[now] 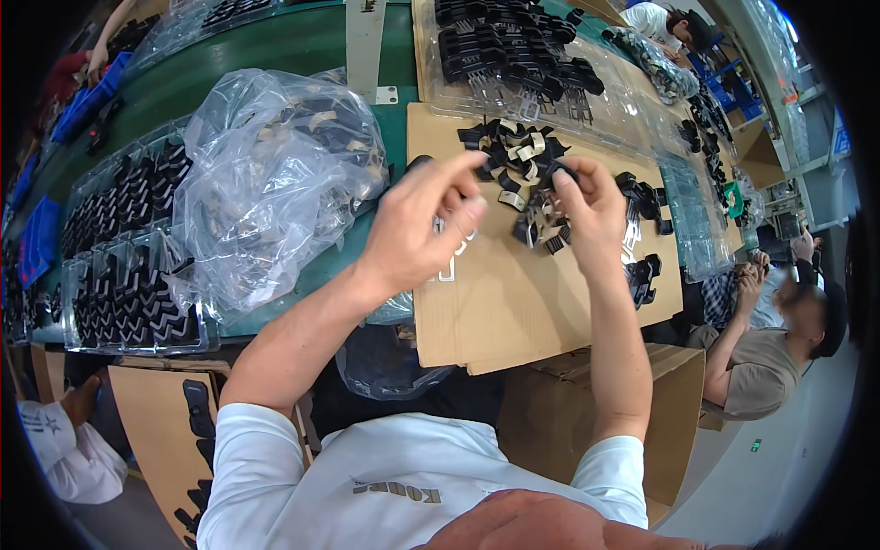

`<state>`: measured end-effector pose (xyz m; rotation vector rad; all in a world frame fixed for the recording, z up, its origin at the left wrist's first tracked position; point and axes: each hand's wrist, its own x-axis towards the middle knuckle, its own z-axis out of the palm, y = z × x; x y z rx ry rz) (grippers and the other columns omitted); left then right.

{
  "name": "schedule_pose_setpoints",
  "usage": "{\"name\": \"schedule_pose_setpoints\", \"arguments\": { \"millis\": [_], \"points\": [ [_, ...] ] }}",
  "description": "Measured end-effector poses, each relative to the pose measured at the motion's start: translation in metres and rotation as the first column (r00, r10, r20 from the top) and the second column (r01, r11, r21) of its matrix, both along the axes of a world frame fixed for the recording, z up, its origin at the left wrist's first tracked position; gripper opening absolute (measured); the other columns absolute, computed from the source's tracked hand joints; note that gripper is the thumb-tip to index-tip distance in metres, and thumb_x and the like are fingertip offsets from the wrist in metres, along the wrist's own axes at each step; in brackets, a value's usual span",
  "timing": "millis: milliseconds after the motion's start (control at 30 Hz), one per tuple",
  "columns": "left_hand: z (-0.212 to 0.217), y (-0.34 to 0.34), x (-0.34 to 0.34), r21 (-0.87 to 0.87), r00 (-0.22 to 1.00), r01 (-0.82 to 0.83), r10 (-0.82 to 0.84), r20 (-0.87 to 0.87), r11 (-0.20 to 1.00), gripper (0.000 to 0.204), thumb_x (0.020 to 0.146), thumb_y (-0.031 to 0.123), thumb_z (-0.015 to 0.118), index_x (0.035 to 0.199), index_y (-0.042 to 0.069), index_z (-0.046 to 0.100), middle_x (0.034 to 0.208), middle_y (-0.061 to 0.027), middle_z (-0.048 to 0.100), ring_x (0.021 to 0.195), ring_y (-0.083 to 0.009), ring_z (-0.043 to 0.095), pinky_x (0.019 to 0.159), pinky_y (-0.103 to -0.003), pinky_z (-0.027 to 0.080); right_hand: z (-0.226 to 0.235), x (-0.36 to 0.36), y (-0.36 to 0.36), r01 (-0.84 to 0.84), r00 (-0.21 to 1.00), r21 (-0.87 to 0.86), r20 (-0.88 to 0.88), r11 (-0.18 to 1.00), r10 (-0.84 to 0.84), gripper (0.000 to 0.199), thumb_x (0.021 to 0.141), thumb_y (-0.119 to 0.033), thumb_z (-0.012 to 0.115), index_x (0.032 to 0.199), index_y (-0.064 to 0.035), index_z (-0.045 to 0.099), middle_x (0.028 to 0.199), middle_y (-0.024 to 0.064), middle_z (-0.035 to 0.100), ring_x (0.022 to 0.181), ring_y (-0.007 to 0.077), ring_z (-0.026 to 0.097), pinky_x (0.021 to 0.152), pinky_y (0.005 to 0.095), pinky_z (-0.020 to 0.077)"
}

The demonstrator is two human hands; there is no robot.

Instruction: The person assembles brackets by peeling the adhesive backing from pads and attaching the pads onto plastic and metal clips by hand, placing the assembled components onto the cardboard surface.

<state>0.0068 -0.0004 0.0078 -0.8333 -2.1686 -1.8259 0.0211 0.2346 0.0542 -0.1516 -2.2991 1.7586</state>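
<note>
My right hand (594,206) pinches a small black plastic part with metal prongs (541,223) between thumb and fingers, tilted above the cardboard sheet (495,316). To its left, my left hand (417,225) hovers with thumb and index finger apart and the other fingers curled; nothing shows between the tips. Flat silvery metal frames (446,269) lie partly hidden beneath the left hand. Just beyond both hands sits a loose pile of small black curved pieces and beige-lined pieces (518,151). Black parts with metal prongs (642,275) line the sheet's right side.
A clear plastic bag of pieces (275,192) stands on the green table at left, beside clear trays of black parts (137,298). Another tray (513,60) of pronged parts is at the back. An open cardboard box (587,422) sits below right. Co-workers (775,353) are nearby.
</note>
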Motion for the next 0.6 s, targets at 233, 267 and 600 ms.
{"name": "schedule_pose_setpoints", "arguments": {
  "millis": [233,267,600],
  "points": [
    [-0.002,-0.007,-0.018,-0.021,0.955,-0.259,0.253,-0.155,0.966,0.027,0.105,0.014,0.054,0.124,-0.001,0.066,0.107,-0.0127,0.07,0.092,-0.0192,0.065,0.082,-0.035,0.052,0.007,0.005,-0.016,-0.123,0.929,0.653,-0.188,0.747,0.317,0.023,0.089,-0.002,0.072,0.111,-0.0062,0.072,0.099,0.0039,0.072,0.079,0.0153,0.065,0.069,0.0285,0.0521],
    [-0.002,-0.007,-0.019,0.049,0.968,-0.234,0.237,-0.077,0.971,0.03,0.108,0.019,0.051,0.125,-0.002,0.066,0.108,-0.0124,0.07,0.094,-0.0187,0.064,0.085,-0.034,0.052,0.005,0.004,-0.025,-0.09,0.876,0.756,-0.25,0.648,0.412,0.025,0.084,0.0,0.073,0.108,-0.0075,0.074,0.098,0.0032,0.071,0.077,0.0162,0.064,0.068,0.0295,0.0512],
    [-0.009,-0.006,-0.026,0.386,0.978,-0.173,0.113,0.175,0.906,0.058,0.116,0.043,0.031,0.125,-0.004,0.064,0.112,-0.0135,0.069,0.102,-0.0194,0.063,0.096,-0.034,0.05,-0.021,-0.014,-0.083,0.078,0.649,0.966,-0.236,0.245,0.723,0.037,0.079,-0.019,0.077,0.113,-0.0092,0.068,0.1,0.0024,0.064,0.086,0.0219,0.06,0.079,0.0338,0.0498]
  ]
}}
